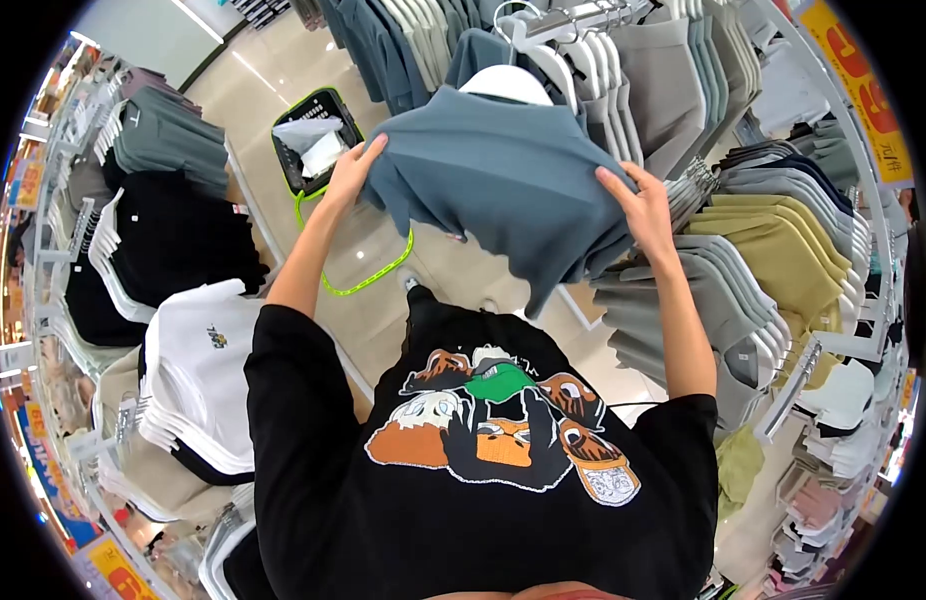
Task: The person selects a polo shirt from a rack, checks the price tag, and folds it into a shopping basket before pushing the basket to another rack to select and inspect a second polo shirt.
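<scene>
A blue-grey T-shirt (483, 165) hangs on a white hanger (507, 86) from the metal rail in front of me. My left hand (353, 170) grips the shirt at its left edge, the thumb lying on top of the cloth. On the opposite side, my right hand (638, 205) pinches the fabric between thumb and fingers. Between my hands the cloth is spread and lifted toward me, its lower part drooping in folds. Fingers beneath the fabric are partly hidden.
A black basket (318, 140) with a lime-green handle (368, 280) stands on the floor, holding pale packets. Olive shirts (773, 235) and grey shirts (703, 295) hang on my right. Black shirts (183, 240) and white shirts (208, 370) hang on my left. A yellow price sign (863, 85) is upper right.
</scene>
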A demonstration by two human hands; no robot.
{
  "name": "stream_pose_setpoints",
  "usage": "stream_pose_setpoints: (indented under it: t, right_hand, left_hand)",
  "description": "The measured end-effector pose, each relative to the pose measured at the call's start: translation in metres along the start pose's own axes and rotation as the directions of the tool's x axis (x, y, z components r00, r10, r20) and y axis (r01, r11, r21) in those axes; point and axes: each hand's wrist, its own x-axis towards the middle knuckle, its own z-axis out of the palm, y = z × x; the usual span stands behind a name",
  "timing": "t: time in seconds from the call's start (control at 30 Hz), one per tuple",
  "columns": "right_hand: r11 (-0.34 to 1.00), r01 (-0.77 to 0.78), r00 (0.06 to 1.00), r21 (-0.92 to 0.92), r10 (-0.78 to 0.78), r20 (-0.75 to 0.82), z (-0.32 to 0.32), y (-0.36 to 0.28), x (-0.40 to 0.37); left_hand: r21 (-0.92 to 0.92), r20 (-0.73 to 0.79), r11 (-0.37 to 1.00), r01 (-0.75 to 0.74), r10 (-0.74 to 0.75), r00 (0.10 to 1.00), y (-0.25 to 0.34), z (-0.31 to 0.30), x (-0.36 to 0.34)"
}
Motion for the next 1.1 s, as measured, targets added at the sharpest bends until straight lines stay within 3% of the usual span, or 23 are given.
stream_pose_setpoints:
  t: [0.07,0.1,0.13,0.2,0.27,0.33,0.4,0.47,0.6,0.67,0.73,0.8,0.87,0.9,0.93,1.0,1.03,1.07,1.1]
  right_hand:
    - [0.993,-0.026,0.999,0.111,0.023,0.026,0.003,-0.002,0.004]
    - [0.994,-0.039,0.999,0.102,0.038,0.02,0.003,0.005,0.007]
    - [0.995,-0.048,0.999,0.092,0.048,0.01,0.001,0.015,0.011]
    - [0.998,-0.047,0.999,0.048,0.047,-0.005,0.0,0.04,0.015]
    - [0.998,-0.043,0.999,0.038,0.042,0.009,0.001,0.063,0.016]
    - [0.971,-0.112,0.984,0.212,0.138,-0.113,0.001,0.072,0.014]
    - [0.966,-0.111,0.983,0.234,0.142,-0.118,-0.001,0.078,0.017]
    - [0.967,-0.137,0.986,0.213,0.153,-0.061,-0.004,0.079,0.02]
    - [0.968,-0.175,0.979,0.18,0.19,-0.07,-0.005,0.081,0.019]
    - [0.97,-0.177,0.979,0.164,0.19,-0.068,-0.005,0.086,0.014]
    - [0.977,-0.122,0.983,0.177,0.144,-0.116,-0.003,0.092,0.005]
    - [0.976,-0.131,0.983,0.176,0.151,-0.101,-0.001,0.113,-0.001]
    - [0.999,0.031,0.957,0.018,-0.024,-0.29,0.007,0.122,-0.016]
    - [0.978,0.057,0.909,-0.202,-0.135,-0.395,0.013,0.122,-0.025]
    - [0.979,0.048,0.909,-0.198,-0.125,-0.398,0.02,0.122,-0.035]
    - [0.961,0.135,0.82,-0.243,-0.246,-0.517,0.045,0.116,-0.062]
    - [0.978,0.118,0.884,-0.172,-0.182,-0.43,0.063,0.114,-0.077]
    - [0.996,0.053,0.954,0.078,-0.028,-0.298,0.088,0.111,-0.091]
    - [0.997,0.026,0.993,0.073,-0.017,-0.113,0.114,0.11,-0.104]
  left_hand:
    - [-0.151,-0.027,0.987,-0.052,0.048,0.998,-0.03,-0.002,-0.009]
    - [-0.123,0.049,0.992,0.007,-0.001,0.999,-0.04,-0.005,-0.017]
    - [0.04,0.055,0.999,0.001,-0.004,0.998,-0.041,-0.005,-0.031]
    - [0.201,0.206,0.979,0.016,-0.058,0.977,-0.068,-0.014,-0.035]
    - [0.245,0.199,0.97,-0.001,-0.049,0.979,-0.085,-0.015,-0.044]
    - [0.259,0.141,0.952,-0.164,0.131,0.981,-0.097,-0.016,-0.045]
    - [0.178,0.113,0.973,-0.151,0.132,0.985,-0.106,-0.016,-0.053]
    - [0.024,-0.04,0.996,-0.088,0.089,0.995,-0.107,-0.015,-0.058]
    - [0.014,-0.178,0.993,-0.114,0.114,0.977,-0.115,-0.01,-0.061]
    - [0.066,-0.231,0.99,-0.127,0.139,0.963,-0.118,-0.009,-0.065]
    - [0.292,-0.287,0.953,-0.078,0.165,0.944,-0.123,-0.012,-0.071]
    - [0.357,-0.28,0.93,-0.091,0.2,0.939,-0.121,-0.006,-0.087]
    - [0.241,-0.077,0.969,-0.06,0.081,0.994,-0.107,0.005,-0.108]
    - [0.306,0.043,0.952,0.009,-0.023,0.999,-0.102,0.003,-0.111]
    - [0.312,0.048,0.95,0.013,-0.029,0.998,-0.099,0.006,-0.116]
    - [0.133,0.071,0.979,0.155,-0.165,0.984,-0.081,0.018,-0.129]
    - [0.087,0.039,0.956,0.28,-0.284,0.958,-0.058,0.025,-0.138]
    - [0.1,0.046,0.956,0.277,-0.283,0.958,-0.041,0.024,-0.144]
    - [-0.008,0.147,0.935,0.354,-0.349,0.925,-0.028,0.023,-0.148]
